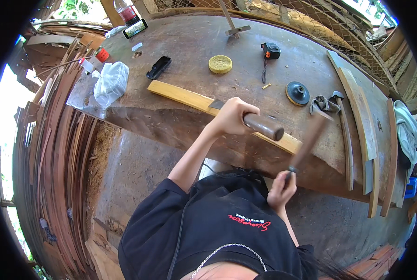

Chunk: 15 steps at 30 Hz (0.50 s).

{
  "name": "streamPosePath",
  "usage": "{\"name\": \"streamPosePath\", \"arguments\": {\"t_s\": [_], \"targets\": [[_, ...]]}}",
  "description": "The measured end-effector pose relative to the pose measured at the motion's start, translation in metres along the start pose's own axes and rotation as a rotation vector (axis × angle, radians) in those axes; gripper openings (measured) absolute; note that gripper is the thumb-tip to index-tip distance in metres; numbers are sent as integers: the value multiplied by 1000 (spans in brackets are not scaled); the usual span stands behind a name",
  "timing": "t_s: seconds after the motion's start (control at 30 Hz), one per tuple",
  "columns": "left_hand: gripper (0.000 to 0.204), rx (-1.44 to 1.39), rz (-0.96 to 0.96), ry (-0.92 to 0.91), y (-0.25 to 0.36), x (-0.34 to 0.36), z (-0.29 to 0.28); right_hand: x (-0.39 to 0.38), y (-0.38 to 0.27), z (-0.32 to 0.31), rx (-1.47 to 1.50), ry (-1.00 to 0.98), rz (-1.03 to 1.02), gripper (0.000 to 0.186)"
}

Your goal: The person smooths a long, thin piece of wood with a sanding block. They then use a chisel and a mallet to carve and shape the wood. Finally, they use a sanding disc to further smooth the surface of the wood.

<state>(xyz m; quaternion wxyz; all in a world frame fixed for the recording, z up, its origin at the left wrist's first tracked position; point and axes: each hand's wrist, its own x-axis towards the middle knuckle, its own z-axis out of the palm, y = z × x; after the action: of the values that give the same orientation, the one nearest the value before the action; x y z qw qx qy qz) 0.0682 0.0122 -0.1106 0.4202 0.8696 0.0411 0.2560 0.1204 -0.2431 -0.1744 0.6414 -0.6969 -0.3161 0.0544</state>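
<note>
My left hand (232, 116) is closed around a chisel, its thick brown handle (264, 127) pointing to the right. The chisel's dark flat blade (216, 104) shows beyond my fist, over a long yellowish wood strip (182, 95). That strip lies along the near side of the workbench (180, 39). My right hand (281, 189) grips a brown wooden club-like bar (307, 142) by its dark lower end. The bar is tilted up to the right, smeared by motion, and stands apart from the chisel handle.
On the bench are a round yellow pad (220, 64), tape measure (271, 50), black disc (297, 93), black case (159, 67), hammer (343, 126) and plastic bag (112, 84). Long boards (357, 112) line the right end. Stacked planks (54, 163) stand left; a phone (135, 29) leans behind.
</note>
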Motion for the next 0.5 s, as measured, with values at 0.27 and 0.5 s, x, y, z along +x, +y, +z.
{"name": "streamPosePath", "arguments": {"t_s": [0.27, 0.5], "targets": [[16, 147, 16, 53, -21, -7, -27, 19, -26, 38, 624, 257, -344, 23], [20, 270, -59, 102, -46, -19, -54, 11, -6, 34, 165, 57, -163, 21]]}}
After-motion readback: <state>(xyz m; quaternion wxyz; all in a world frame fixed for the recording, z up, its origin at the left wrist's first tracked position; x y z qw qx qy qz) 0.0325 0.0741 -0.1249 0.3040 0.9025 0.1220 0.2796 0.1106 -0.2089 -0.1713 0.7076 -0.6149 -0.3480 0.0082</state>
